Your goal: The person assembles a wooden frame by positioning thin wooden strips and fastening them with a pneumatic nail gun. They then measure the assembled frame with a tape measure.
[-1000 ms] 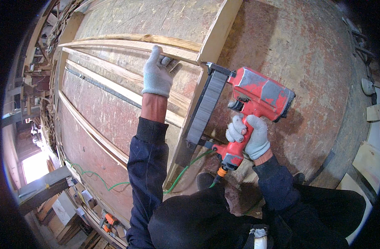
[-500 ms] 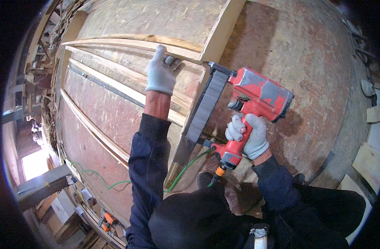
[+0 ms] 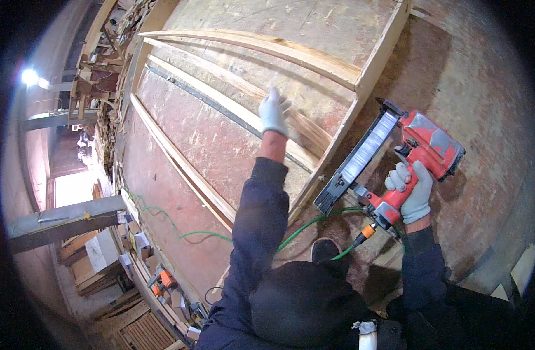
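Observation:
My right hand (image 3: 416,195), in a pale glove, is wrapped round the handle of a red and grey pneumatic nail gun (image 3: 432,140) with a long magazine of nails. The gun hangs just right of a wooden frame's end board (image 3: 379,55), apart from it. My left hand (image 3: 273,112), gloved too, reaches over the frame with its fingers apart and nothing in them. It is nearest to a middle slat (image 3: 305,125) and a paler slat (image 3: 212,95) beside it. The far slat (image 3: 267,44) meets the end board. A near pair of slats (image 3: 183,162) lies closer to me.
A green air hose (image 3: 204,234) runs from the gun's orange fitting (image 3: 368,231) across the worn reddish work surface (image 3: 188,189). Left of it stand a metal beam (image 3: 69,221), scrap wood and an orange tool (image 3: 164,281). My shoe (image 3: 324,249) shows below the frame.
My left hand has left the far slat and moved nearer to me, over the middle slats. The nail gun has come away from the end board's joint. The view has shifted.

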